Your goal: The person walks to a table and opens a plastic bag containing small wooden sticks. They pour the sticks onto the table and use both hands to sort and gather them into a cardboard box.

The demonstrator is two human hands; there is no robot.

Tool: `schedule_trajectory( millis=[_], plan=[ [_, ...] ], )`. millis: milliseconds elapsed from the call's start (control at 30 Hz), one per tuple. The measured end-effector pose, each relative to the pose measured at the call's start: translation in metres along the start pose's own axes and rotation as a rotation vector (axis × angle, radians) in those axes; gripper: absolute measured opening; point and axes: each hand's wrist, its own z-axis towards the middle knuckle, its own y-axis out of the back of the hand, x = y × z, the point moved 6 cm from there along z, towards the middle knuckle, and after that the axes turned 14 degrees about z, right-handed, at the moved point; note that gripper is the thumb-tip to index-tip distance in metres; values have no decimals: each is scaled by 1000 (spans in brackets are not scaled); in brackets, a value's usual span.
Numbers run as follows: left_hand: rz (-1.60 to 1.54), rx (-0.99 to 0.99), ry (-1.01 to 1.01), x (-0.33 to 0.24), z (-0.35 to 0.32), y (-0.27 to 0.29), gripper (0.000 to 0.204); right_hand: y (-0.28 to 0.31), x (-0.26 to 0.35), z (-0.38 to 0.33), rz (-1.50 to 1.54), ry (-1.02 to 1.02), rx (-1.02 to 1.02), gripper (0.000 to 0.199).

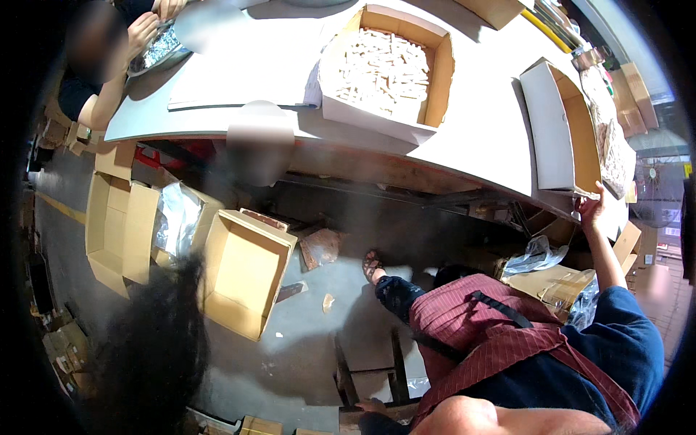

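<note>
My right arm reaches forward to the right end of the table, where my right hand [593,208] is closed on the near corner of a white cardboard box [545,134] with a brown inside. This box stands close to the table edge. Low in the view, by my left side, my left hand [372,407] grips the edge of a dark wooden stool [395,384]. Its legs point away from me. Only part of the stool shows, and the fingertips of my left hand are hard to make out.
On the table [493,109], a larger white box [377,119] holds many small pale pieces. At far left, another person's hands [142,35] work over a bowl [161,52] of shiny bits. Open cartons [243,272] stand on the floor, left; a carton [554,283] with plastic lies near my right side.
</note>
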Motion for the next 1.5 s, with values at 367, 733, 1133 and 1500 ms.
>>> schedule_trajectory(
  millis=[367, 733, 1133, 1500],
  plan=[
    [57, -593, -250, -75, -4, 174, 25, 12, -25, 35, 73, -212, 167, 64],
    [-83, -497, -388, -89, 8, 406, 29, -46, 49, 79, -374, -226, 551, 29],
    [2, -376, -650, -41, 1, 586, 33, -23, 86, 48, -809, 184, 419, 64],
    [-40, -107, -882, -58, -117, 708, 36, 152, 129, 94, -1198, 248, -94, 56]
  ],
)
